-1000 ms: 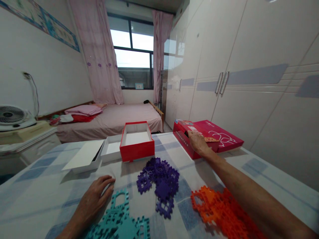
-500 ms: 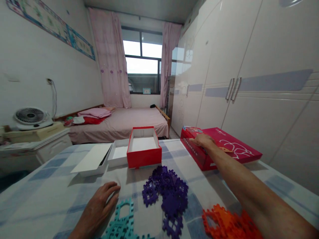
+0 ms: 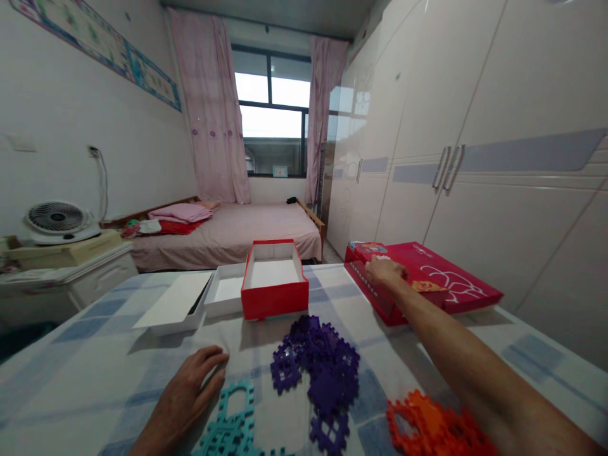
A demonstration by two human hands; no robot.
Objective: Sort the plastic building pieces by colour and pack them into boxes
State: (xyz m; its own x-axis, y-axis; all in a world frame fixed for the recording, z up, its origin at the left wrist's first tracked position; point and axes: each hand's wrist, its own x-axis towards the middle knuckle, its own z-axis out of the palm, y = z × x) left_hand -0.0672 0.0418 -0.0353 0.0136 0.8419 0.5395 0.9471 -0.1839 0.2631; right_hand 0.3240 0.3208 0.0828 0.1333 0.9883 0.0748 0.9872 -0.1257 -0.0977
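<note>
My left hand (image 3: pixel 187 396) lies on the tablecloth, fingers stretched out and holding nothing. Beside it is a pile of teal notched plastic pieces (image 3: pixel 232 418). My right hand (image 3: pixel 386 271) rests on the lid of a flat red box (image 3: pixel 418 253), near its left edge. The fingers of that hand are curled in; whether anything is pinched in them is hidden. A heap of purple notched pieces (image 3: pixel 327 380) lies between my arms. Under my right forearm sits a pile of orange notched pieces (image 3: pixel 427 421).
Beyond the purple heap stands an open red box (image 3: pixel 275 303) with a white inside. Left of it are a shallow white box (image 3: pixel 225 307) and another white box topped by a pale card (image 3: pixel 175 301). A bed (image 3: pixel 266 228) lies past the table; a wardrobe (image 3: pixel 513 240) lines the right.
My right hand's fingers have curled in more on the red box, and the hand has shifted very slightly. My left hand and the piles stay where they were.
</note>
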